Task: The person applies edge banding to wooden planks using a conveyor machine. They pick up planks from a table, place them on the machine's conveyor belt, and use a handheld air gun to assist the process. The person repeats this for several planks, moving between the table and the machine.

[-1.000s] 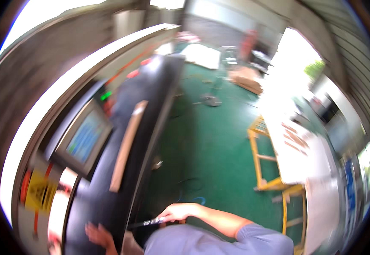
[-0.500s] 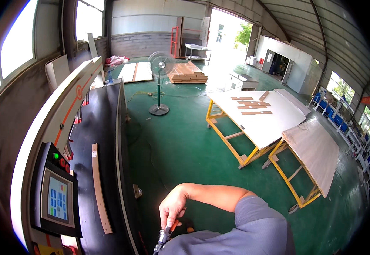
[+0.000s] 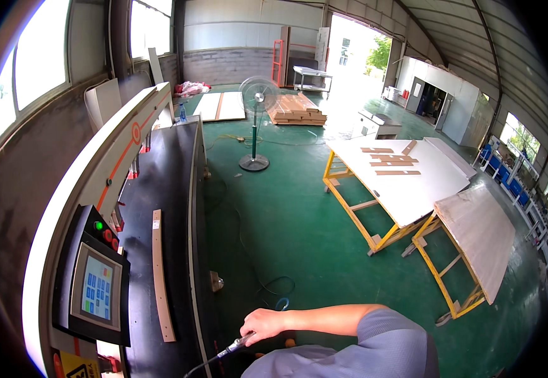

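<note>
My right hand reaches across from the right, its fingers wrapped round a hand tool with a silver fitting. A dark hose runs from that fitting to the lower left edge. Most of the tool is hidden by the hand, so its exact kind cannot be told. To the left, a long narrow wooden strip, slightly bowed in this view, lies on the black machine bed. It is apart from my hand. My left hand is not in view.
A control panel with a lit screen stands at left beneath the machine's white beam. Ahead is a pedestal fan. At right, a yellow-framed table carries several brown strips. A cable trails over the green floor.
My right hand has moved lower, and the tool's fitting and hose now point down to the left. The view has shifted, so the surroundings sit farther right.
</note>
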Demonstrator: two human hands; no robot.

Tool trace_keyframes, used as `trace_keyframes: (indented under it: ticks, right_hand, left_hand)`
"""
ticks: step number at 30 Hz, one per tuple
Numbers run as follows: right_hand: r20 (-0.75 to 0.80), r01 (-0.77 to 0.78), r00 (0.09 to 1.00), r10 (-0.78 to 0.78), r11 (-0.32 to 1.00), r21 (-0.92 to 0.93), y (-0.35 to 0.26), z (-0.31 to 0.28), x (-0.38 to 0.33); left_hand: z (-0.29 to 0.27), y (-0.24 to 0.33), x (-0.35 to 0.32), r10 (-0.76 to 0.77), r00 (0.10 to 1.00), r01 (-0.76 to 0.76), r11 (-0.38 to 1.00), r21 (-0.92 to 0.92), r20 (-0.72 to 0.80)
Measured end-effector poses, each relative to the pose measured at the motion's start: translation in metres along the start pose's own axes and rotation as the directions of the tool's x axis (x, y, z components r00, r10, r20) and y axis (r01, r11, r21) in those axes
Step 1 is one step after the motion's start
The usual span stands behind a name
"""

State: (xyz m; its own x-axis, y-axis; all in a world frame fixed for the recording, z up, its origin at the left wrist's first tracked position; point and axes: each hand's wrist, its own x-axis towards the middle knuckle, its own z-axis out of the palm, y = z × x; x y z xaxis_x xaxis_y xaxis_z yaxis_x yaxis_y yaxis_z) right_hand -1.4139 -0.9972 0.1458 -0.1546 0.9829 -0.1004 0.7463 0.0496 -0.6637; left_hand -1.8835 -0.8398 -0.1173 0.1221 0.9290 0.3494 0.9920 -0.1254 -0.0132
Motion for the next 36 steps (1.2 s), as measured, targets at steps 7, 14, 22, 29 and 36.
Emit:
trace_keyframes:
  ticks: [7, 14, 22, 29, 36]
  right_hand:
    - [-0.012, 0.043, 0.999, -0.042, 0.954, 0.297, 0.010, 0.017, 0.000]
    - [-0.407, 0.055, 0.909, -0.089, 0.994, -0.094, -0.025, -0.008, 0.006]
    - [-0.408, 0.294, 0.896, -0.176, 0.923, 0.247, -0.037, -0.008, 0.003]
    - [-0.447, 0.333, 0.880, -0.158, 0.878, 0.344, -0.075, -0.016, 0.007]
    - [-0.459, 0.371, 0.873, -0.167, 0.838, 0.401, -0.086, -0.026, 0.003]
  left_hand:
    - [-0.011, 0.017, 0.003, 0.013, 1.000, -0.013, 1.000, -0.006, -0.005]
    - [-0.045, 0.022, 0.005, -0.191, 0.981, 0.183, 0.971, 0.153, 0.038]
    - [-0.060, 0.029, 0.018, -0.436, 0.837, 0.439, 0.896, 0.072, 0.331]
    - [-0.060, 0.030, 0.015, -0.435, 0.838, 0.448, 0.893, 0.039, 0.330]
    - [-0.059, 0.029, 0.013, -0.420, 0.848, 0.438, 0.899, 0.019, 0.325]
